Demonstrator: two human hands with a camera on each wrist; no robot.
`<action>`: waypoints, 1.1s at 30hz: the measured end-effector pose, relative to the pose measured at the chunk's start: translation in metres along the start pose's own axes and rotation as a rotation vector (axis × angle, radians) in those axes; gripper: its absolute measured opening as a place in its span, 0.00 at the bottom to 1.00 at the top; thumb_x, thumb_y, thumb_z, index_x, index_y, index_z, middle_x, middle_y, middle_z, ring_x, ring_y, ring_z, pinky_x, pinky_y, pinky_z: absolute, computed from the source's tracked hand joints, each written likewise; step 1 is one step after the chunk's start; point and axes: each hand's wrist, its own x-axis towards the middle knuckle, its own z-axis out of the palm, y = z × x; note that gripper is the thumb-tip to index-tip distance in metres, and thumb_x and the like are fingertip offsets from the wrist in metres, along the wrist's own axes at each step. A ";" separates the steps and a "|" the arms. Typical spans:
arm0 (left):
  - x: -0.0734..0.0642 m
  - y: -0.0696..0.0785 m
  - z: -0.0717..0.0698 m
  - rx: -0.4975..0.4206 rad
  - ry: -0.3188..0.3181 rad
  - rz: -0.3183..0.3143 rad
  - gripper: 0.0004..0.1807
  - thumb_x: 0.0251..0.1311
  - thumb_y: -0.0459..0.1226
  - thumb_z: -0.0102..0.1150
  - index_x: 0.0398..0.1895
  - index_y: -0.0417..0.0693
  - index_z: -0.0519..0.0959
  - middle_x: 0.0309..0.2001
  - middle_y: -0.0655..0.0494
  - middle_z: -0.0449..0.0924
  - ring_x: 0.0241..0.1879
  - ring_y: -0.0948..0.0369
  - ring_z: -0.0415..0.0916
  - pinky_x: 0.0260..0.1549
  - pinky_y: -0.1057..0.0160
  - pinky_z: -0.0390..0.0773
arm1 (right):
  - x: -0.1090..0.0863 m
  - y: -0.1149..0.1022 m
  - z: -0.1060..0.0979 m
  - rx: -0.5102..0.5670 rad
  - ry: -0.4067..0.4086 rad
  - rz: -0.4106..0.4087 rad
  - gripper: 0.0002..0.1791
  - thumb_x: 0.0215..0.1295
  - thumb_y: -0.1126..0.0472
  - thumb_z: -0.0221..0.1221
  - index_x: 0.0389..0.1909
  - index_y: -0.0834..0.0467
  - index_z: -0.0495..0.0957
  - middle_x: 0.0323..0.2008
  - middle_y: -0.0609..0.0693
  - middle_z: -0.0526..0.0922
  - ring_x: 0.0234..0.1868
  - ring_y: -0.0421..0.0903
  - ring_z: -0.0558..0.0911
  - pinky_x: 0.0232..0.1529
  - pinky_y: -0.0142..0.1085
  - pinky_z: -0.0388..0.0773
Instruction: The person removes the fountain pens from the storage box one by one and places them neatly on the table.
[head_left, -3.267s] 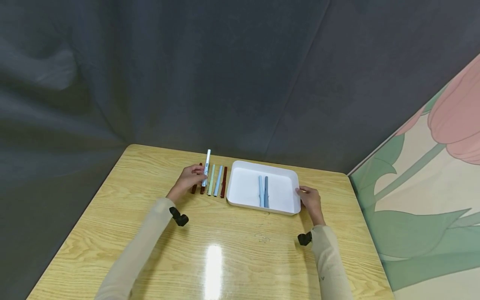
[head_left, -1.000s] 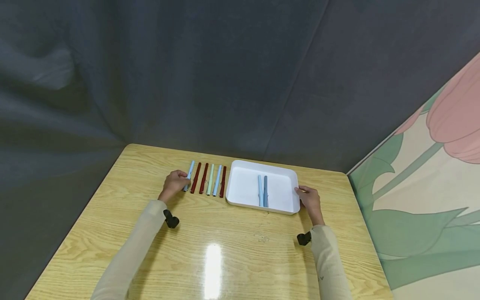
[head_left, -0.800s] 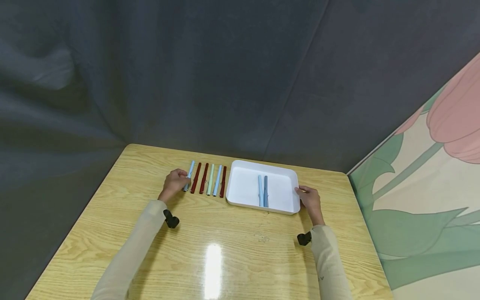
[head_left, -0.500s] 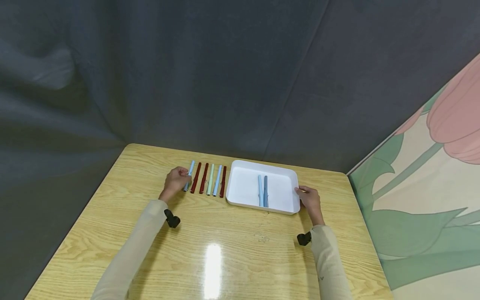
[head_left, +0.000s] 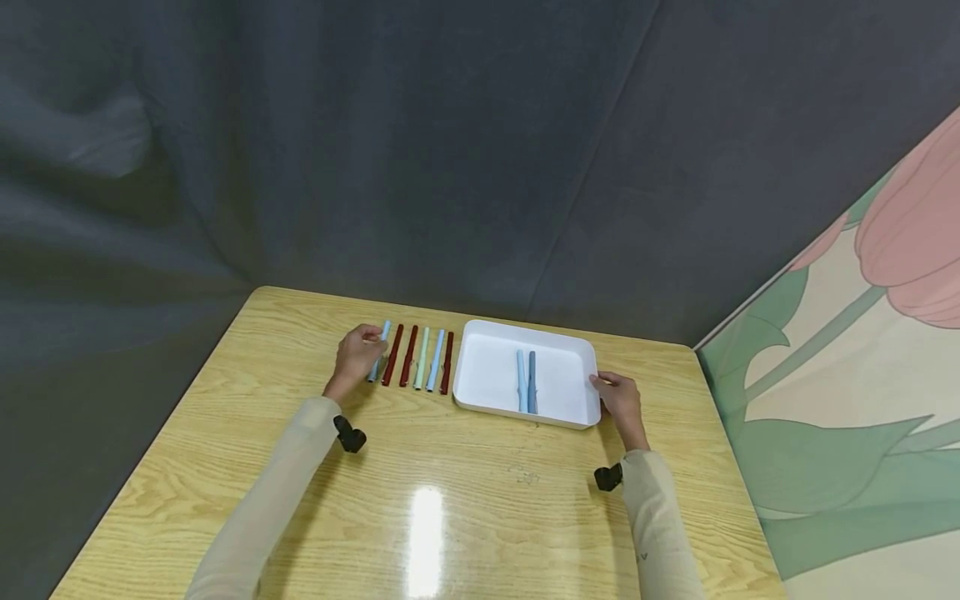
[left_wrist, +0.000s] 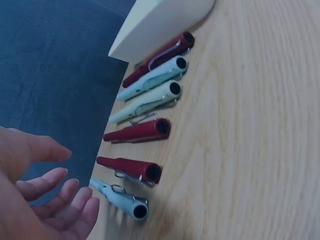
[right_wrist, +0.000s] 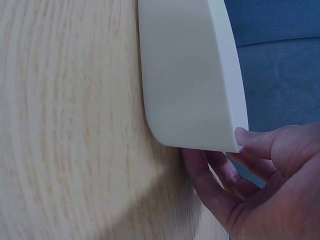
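Note:
My left hand [head_left: 358, 357] hovers over the left end of a row of capped pens, its fingers loosely bent around nothing. In the left wrist view the nearest pen, a light blue one [left_wrist: 125, 202], lies on the table just beyond the fingertips. Beside it come two dark red pens [left_wrist: 131, 167], a pale green pen [left_wrist: 146, 102], another light blue pen [left_wrist: 152, 79] and a dark red pen [left_wrist: 159, 59]. My right hand [right_wrist: 270, 180] pinches the right side of a white tray [head_left: 480, 400], thumb on the rim and fingers beneath or behind the wall.
Inside the tray lie a light blue pen [head_left: 522, 381] and a grey-blue pen [head_left: 532, 382], side by side. The wooden table [head_left: 480, 517] reaches back to a dark curtain [head_left: 450, 167]. A flower-patterned wall [head_left: 840, 417] stands on the right.
The light blue pen, earlier held up by my left hand, now lies at the row's left end. My left hand has let go and shifted slightly up and away. My right hand stays put.

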 end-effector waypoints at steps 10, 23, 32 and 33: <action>0.002 0.008 0.007 -0.187 -0.008 0.002 0.21 0.74 0.34 0.54 0.66 0.32 0.75 0.58 0.36 0.78 0.52 0.39 0.79 0.45 0.56 0.82 | 0.001 0.002 -0.002 0.005 -0.008 -0.002 0.24 0.77 0.57 0.61 0.64 0.69 0.79 0.52 0.67 0.85 0.32 0.41 0.81 0.27 0.26 0.75; -0.001 0.023 0.026 -0.381 -0.089 0.007 0.20 0.78 0.31 0.51 0.67 0.27 0.72 0.55 0.33 0.76 0.45 0.49 0.82 0.52 0.47 0.86 | 0.000 0.003 -0.002 0.042 -0.033 -0.006 0.24 0.77 0.58 0.61 0.65 0.71 0.78 0.45 0.66 0.86 0.27 0.38 0.81 0.27 0.28 0.79; -0.001 0.029 0.036 -0.403 -0.130 0.006 0.20 0.79 0.31 0.49 0.67 0.27 0.71 0.59 0.31 0.74 0.49 0.43 0.80 0.51 0.47 0.86 | -0.002 0.002 -0.003 0.027 -0.036 -0.004 0.24 0.77 0.58 0.60 0.65 0.70 0.78 0.49 0.68 0.85 0.29 0.39 0.82 0.28 0.29 0.79; -0.001 0.029 0.038 -0.399 -0.136 0.002 0.20 0.79 0.31 0.49 0.67 0.27 0.71 0.59 0.30 0.74 0.50 0.41 0.80 0.50 0.47 0.86 | -0.002 0.002 -0.003 0.026 -0.036 -0.002 0.24 0.77 0.58 0.60 0.65 0.71 0.78 0.50 0.69 0.85 0.29 0.39 0.82 0.28 0.29 0.78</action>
